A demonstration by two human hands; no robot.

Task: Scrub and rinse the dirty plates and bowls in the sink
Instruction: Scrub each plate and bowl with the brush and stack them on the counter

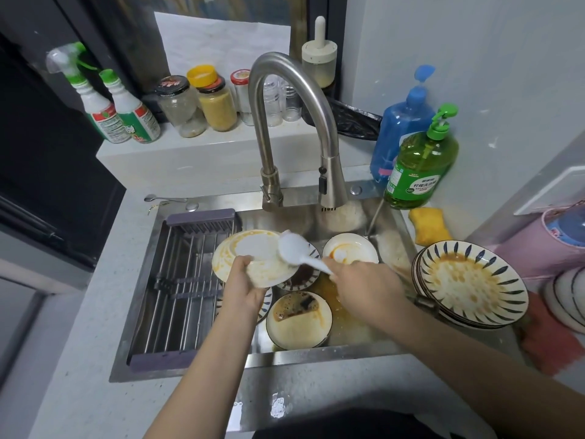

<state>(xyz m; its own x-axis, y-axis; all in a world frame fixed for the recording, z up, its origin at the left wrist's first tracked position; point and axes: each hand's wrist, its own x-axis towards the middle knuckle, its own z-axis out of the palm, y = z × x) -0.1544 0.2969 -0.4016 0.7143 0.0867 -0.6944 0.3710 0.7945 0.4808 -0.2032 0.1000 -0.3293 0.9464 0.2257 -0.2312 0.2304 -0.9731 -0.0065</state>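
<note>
Left grip (245, 280) pinching tilted plate (253, 261), right grip (357, 280) holding blurred brush (292, 248)

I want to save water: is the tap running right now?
On. A pale, blurred spray falls from the faucet head toward the sink floor, beside the plate being scrubbed.

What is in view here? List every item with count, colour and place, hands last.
plate: 1, white, orange-stained, held over sink
white spoon: 1, on plate
bowls: about 4, stained, in sink
sink: 1, steel
rack: 1, steel, sink left
faucet: 1, steel
patterned plates: stack, blue-white, right counter
sponge: 1, yellow
soap bottles: 2, green, blue
spray bottles: 2, ledge
jars: several, ledge
left hand: grips plate
right hand: holds spoon
</note>
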